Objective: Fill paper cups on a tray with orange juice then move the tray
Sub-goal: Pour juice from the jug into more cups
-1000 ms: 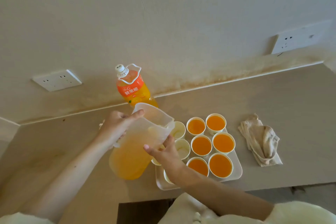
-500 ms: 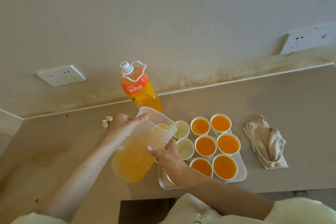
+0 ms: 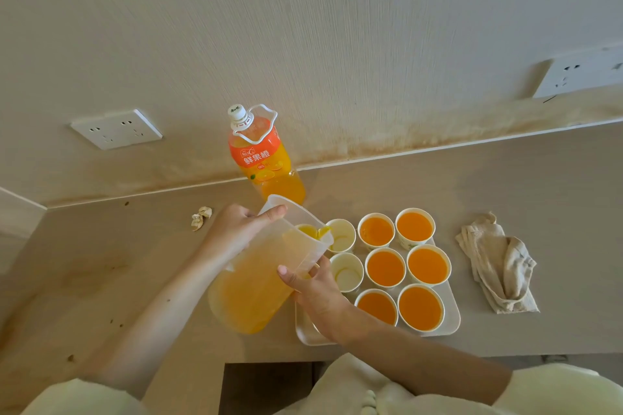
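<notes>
Juice had crept up to the spout since half a second ago – the pitcher [image 3: 256, 280] was tipped a shade further over the left column of the tray [image 3: 451, 325]. Left hand [image 3: 236, 232] gripped the pitcher's far side, thumb hooked over the rim. Right hand [image 3: 313, 286] held it from below near the spout, thumb pressed on the wall, fingers out of sight behind it.

Tray sat on the counter [image 3: 539, 185] at the near edge. Six filled cups [image 3: 386, 268] stood in its middle and right columns. Two empty cups [image 3: 347, 271] stood beside the spout. Pitcher and right wrist hid the tray's near-left corner – whatever stood there could not be made out.

Juice bottle [image 3: 263, 158] stood capped behind the pitcher, against the wall. Crumpled cloth [image 3: 499, 266] lay just right of the tray. Paper scrap [image 3: 201, 217] lay left of the left hand.
</notes>
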{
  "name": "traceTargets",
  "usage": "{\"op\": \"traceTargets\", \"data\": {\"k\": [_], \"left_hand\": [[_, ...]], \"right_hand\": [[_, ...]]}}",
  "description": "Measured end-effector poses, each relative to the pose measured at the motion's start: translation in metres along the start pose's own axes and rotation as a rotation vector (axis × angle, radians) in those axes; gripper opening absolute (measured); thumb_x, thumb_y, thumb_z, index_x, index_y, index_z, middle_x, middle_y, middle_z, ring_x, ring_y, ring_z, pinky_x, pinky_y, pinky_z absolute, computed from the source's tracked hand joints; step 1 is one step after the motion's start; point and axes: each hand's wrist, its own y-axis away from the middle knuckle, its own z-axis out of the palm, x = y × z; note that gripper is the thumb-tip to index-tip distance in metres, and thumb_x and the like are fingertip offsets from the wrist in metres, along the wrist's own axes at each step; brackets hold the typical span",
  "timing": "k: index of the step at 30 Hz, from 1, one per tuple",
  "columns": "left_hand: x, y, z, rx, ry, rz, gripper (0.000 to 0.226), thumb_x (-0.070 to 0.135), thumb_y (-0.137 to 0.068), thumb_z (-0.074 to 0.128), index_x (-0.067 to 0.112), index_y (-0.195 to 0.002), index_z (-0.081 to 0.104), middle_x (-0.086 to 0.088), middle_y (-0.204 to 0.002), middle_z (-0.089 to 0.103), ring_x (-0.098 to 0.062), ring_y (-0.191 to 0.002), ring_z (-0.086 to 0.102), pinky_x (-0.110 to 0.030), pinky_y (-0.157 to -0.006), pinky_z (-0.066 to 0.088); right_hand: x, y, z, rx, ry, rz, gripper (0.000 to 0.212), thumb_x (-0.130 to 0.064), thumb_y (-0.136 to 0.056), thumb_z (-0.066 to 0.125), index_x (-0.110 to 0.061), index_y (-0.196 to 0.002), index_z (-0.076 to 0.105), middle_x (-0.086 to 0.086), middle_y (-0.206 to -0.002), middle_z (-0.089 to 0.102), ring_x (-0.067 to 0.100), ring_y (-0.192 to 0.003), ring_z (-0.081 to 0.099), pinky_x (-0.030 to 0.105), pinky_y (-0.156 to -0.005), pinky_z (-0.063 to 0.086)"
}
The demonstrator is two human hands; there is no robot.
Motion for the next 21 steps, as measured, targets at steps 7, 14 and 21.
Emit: {"op": "traceTargets", "data": {"k": [7, 14, 21], "left_hand": [[0.001, -0.002, 0.001, -0.014, -0.032, -0.004, 0.074, 0.083, -0.05, 0.065, 0.018, -0.051, 0.03, 0.005, -0.037, 0.03, -0.012, -0.032, 0.029, -0.031, -0.052, 0.028], [0.005, -0.002, 0.003, -0.008, -0.036, -0.02, 0.07, 0.076, -0.06, 0.068, 0.018, -0.051, 0.03, 0.003, -0.04, 0.031, -0.012, -0.033, 0.029, -0.029, -0.051, 0.027], [0.011, 0.0, 0.005, 0.0, -0.055, -0.039, 0.067, 0.075, -0.061, 0.065, 0.018, -0.051, 0.032, 0.002, -0.041, 0.032, -0.013, -0.033, 0.031, -0.029, -0.05, 0.027]], "right_hand": [[0.0, 0.0, 0.0, -0.006, -0.004, 0.023, 0.118, -0.04, -0.036, 0.095, -0.028, -0.136, 0.034, 0.001, -0.128, 0.058, 0.026, -0.124, 0.052, 0.053, -0.11, 0.037], [-0.002, 0.002, -0.004, -0.028, -0.023, 0.025, 0.103, -0.029, -0.053, 0.092, -0.026, -0.137, 0.033, 0.002, -0.128, 0.059, 0.024, -0.122, 0.053, 0.053, -0.109, 0.038], [-0.004, 0.005, -0.004, -0.021, -0.046, 0.014, 0.096, -0.019, -0.061, 0.088, -0.021, -0.138, 0.031, 0.004, -0.127, 0.057, 0.024, -0.119, 0.054, 0.052, -0.109, 0.039]]}}
